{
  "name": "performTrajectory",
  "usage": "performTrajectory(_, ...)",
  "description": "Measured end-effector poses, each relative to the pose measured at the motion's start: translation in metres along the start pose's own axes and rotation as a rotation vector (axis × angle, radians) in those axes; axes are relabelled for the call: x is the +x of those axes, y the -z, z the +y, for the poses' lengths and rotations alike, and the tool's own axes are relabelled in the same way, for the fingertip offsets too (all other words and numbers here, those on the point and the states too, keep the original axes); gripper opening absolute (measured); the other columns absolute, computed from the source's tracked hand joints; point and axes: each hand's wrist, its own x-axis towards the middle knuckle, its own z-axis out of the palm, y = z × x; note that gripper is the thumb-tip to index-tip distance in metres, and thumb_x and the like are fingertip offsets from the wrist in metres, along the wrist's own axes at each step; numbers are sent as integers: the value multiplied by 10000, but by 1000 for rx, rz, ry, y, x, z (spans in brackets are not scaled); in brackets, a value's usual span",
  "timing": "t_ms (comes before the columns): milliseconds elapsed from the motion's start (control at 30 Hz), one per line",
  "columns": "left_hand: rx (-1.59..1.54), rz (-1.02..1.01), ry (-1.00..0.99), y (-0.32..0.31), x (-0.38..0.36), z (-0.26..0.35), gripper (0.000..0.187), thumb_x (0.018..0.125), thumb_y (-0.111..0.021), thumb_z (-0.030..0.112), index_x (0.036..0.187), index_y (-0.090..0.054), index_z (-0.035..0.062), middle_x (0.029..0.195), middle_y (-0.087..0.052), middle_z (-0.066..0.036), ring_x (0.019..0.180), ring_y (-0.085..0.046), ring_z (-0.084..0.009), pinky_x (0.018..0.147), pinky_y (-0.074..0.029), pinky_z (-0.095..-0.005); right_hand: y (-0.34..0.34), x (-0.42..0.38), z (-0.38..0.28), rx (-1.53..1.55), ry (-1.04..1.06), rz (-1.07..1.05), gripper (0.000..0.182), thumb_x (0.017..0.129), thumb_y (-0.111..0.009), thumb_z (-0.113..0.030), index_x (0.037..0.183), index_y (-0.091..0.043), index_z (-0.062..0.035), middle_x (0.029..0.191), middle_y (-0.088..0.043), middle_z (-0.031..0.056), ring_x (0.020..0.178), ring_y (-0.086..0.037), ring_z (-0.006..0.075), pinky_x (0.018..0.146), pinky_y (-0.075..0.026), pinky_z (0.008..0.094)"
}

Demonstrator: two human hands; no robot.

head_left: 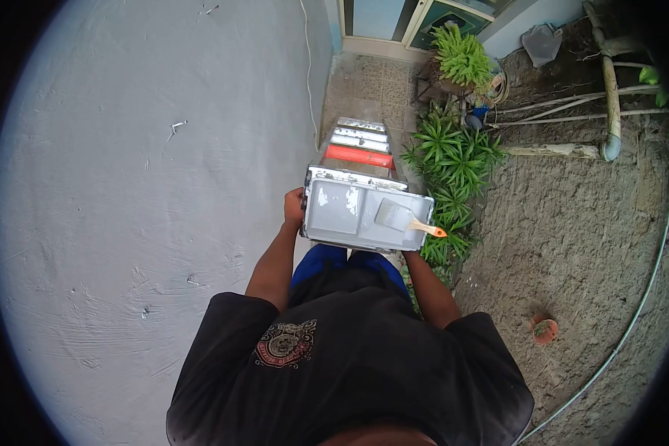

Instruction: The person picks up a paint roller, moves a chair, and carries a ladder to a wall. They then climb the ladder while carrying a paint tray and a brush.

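Observation:
A stepladder (pixel 360 156) stands in front of my body, its white, paint-marked steps and one red step showing beyond its top. Its grey, tray-like top (pixel 334 212) has shallow recesses with whitish marks. On the right half of that top lies a paintbrush (pixel 416 221), its pale bristles to the left and its wood and orange handle sticking out past the right edge. My left hand (pixel 293 208) is closed round the left side of the top. At the near right corner, my right hand (pixel 410 255) is mostly hidden under the edge, so its fingers do not show.
A grey plastered wall (pixel 141 186) runs along the left, with a pale cord (pixel 309 82) hanging down it. Leafy plants (pixel 450 160) grow close on the right, before a rough wall (pixel 557 230) with pipes (pixel 611 111). Patterned floor (pixel 383 82) leads to a glazed door (pixel 375 18).

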Motion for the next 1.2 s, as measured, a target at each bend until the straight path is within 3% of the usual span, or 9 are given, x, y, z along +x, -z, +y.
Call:
performTrajectory(267, -47, 11, 80, 0, 0, 1, 193, 760, -647, 146, 872, -702, -1, 729, -686, -128, 670, -619, -163, 651, -482, -335, -4, 9, 1, -57, -62, -31, 267, 964, -484, -258, 1138, -569, -73, 1000, -625, 48, 904, -611, 172, 797, -500, 347)
performTrajectory(733, 25, -68, -29, 3, 5, 3, 257, 761, -640, 129, 981, -703, 13, 831, -709, -150, 760, -658, -202, 734, -499, -353, -5, 23, -9, 17, 24, 45, 257, 962, -488, -253, 1127, -573, -74, 982, -627, 44, 891, -613, 167, 789, -500, 345)
performTrajectory(1033, 9, -85, -144, 3, 12, -1, 203, 765, -624, 98, 904, -695, -31, 783, -705, -147, 736, -639, -164, 713, -501, -343, 21, 19, -19, 80, 110, 90, 251, 960, -490, -249, 1119, -575, -75, 970, -628, 42, 883, -614, 164, 783, -501, 344)
performTrajectory(1100, 1, -81, -91, 3, 10, -4, 195, 767, -624, 91, 899, -694, -34, 785, -706, -146, 738, -642, -163, 707, -503, -342, 44, 9, -22, 78, 105, 95, 250, 960, -490, -249, 1117, -576, -75, 968, -629, 42, 881, -614, 163, 781, -501, 344)
performTrajectory(1133, 72, -108, -152, 5, 11, -7, 198, 776, -620, 94, 912, -687, -34, 803, -705, -172, 744, -662, -198, 706, -505, -350, 50, 8, -29, -392, 228, 180, 270, 934, -487, -213, 1159, -557, -82, 959, -622, 25, 875, -606, 161, 784, -495, 361)
performTrajectory(1167, 70, -106, -147, 7, 13, -12, 198, 776, -620, 94, 912, -687, -34, 803, -705, -172, 744, -662, -198, 706, -505, -350, 47, -7, -45, -397, 225, 179, 270, 934, -487, -213, 1159, -557, -82, 959, -622, 25, 875, -606, 161, 784, -495, 361)
performTrajectory(1200, 75, -136, -201, 8, 16, -18, 208, 771, -622, 95, 922, -682, -34, 815, -702, -187, 753, -672, -226, 707, -506, -355, 40, -29, -72, -326, 53, 62, 311, 939, -475, -243, 1198, -541, -82, 1028, -625, 28, 926, -611, 171, 784, -501, 363)
